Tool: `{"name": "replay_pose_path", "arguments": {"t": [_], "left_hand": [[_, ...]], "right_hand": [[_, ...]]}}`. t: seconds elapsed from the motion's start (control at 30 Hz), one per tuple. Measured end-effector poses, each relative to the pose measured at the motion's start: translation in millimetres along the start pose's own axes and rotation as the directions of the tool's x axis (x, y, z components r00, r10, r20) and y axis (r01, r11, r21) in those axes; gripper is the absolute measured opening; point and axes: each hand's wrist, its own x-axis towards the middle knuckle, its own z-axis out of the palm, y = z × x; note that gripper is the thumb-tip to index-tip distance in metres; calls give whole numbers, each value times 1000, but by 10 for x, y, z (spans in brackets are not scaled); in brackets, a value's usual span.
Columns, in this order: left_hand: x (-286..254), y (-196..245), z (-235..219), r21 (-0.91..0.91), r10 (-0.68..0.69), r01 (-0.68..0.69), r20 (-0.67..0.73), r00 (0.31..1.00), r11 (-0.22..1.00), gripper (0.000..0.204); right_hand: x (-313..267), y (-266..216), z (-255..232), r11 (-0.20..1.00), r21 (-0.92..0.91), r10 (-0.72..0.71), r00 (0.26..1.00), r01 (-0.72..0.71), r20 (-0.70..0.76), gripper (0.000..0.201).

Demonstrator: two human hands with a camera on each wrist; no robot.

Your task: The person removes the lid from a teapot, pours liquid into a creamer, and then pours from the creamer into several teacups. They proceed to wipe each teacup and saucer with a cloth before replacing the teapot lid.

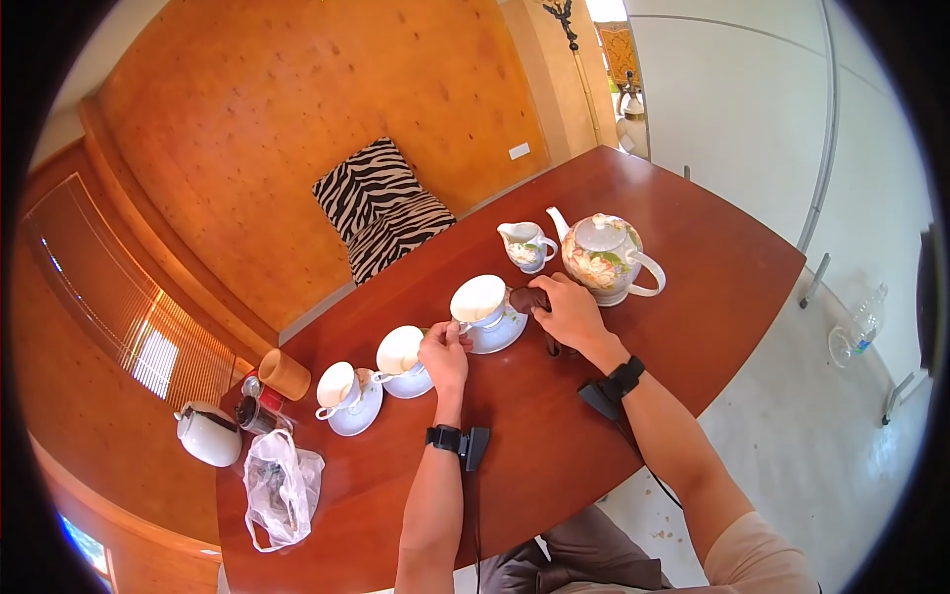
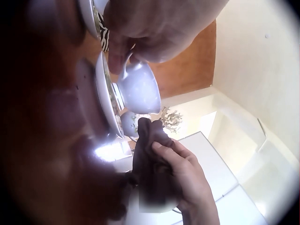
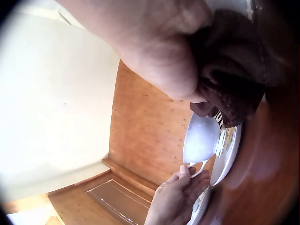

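Note:
My left hand (image 1: 444, 354) pinches the handle of a white teacup (image 1: 479, 299), which stands on its saucer (image 1: 498, 338). In the left wrist view the cup (image 2: 139, 88) shows its plain outer side, with the thumb and fingers at the handle. My right hand (image 1: 573, 315) grips a bunched dark brown cloth (image 1: 529, 299) just right of the cup. The cloth (image 3: 234, 61) hangs in folds from the fingers and overlaps the cup's edge in the right wrist view. Part of the left fingers is hidden behind the handle.
A floral teapot (image 1: 600, 259) and a small creamer (image 1: 526, 247) stand beyond my right hand. Two more cups (image 1: 399, 350) on saucers line up leftward. A plastic bag (image 1: 281, 487), a white kettle (image 1: 209, 434) and a wooden cup (image 1: 284, 374) occupy the table's left end.

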Motion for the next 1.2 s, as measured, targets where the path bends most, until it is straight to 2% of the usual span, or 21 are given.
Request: {"name": "replay_pose_path", "arguments": {"t": [0.1, 0.43, 0.5, 0.73, 0.77, 0.8, 0.83, 0.9, 0.93, 0.97, 1.03, 1.1, 1.13, 1.17, 1.2], "left_hand": [[-1, 22, -8, 71, 1, -4, 38, 999, 997, 17], [-4, -9, 1, 80, -3, 4, -4, 1000, 997, 17], [-18, 39, -12, 132, -46, 44, 11, 999, 990, 18], [-107, 150, -111, 259, -59, 48, 35, 998, 965, 25], [-142, 146, -157, 351, 148, -143, 12, 989, 925, 25], [-179, 138, -218, 445, 349, -316, 9, 937, 838, 27], [-231, 194, -321, 452, 345, -307, -2, 939, 838, 27], [-379, 523, -624, 393, 281, -310, 131, 951, 866, 26], [-496, 756, -812, 427, 204, -249, 149, 968, 869, 21], [-549, 735, -990, 407, 274, -298, 118, 954, 863, 17], [-695, 835, -1394, 409, 280, -288, 82, 957, 866, 14], [-779, 701, -1789, 380, 208, -175, -46, 977, 908, 13], [-816, 690, -1951, 316, 131, -91, -109, 985, 944, 14], [-832, 641, -2080, 266, 171, -123, -167, 971, 956, 16], [-846, 590, -2200, 276, 171, -110, -209, 963, 955, 18]], "right_hand": [[5, 13, 0, 1000, 4, -2, 1000, 2, -7, 35], [2, -33, -27, 1000, 8, -9, 1000, 9, -7, 34], [3, -44, -36, 1000, 7, -11, 1000, 11, -6, 34], [5, -73, -83, 999, 32, -40, 999, 41, -27, 35], [5, -85, -88, 998, 45, -51, 998, 53, -40, 35], [2, -97, -93, 997, 49, -58, 998, 59, -32, 35], [0, -118, -103, 997, 53, -60, 997, 63, -48, 36], [8, -164, -114, 995, 61, -72, 996, 76, -57, 37], [6, -189, -115, 993, 68, -86, 993, 92, -85, 38], [7, -223, -119, 991, 74, -99, 988, 108, -117, 39], [-32, -364, -160, 987, 83, -129, 985, 139, -112, 41], [-97, -569, -208, 967, 164, -181, 980, 192, -81, 43], [-132, -636, -187, 951, 152, -262, 962, 271, -73, 42], [-186, -728, -162, 947, 152, -276, 959, 283, -66, 42], [-259, -832, -143, 918, 190, -355, 935, 350, -7, 42]]}}
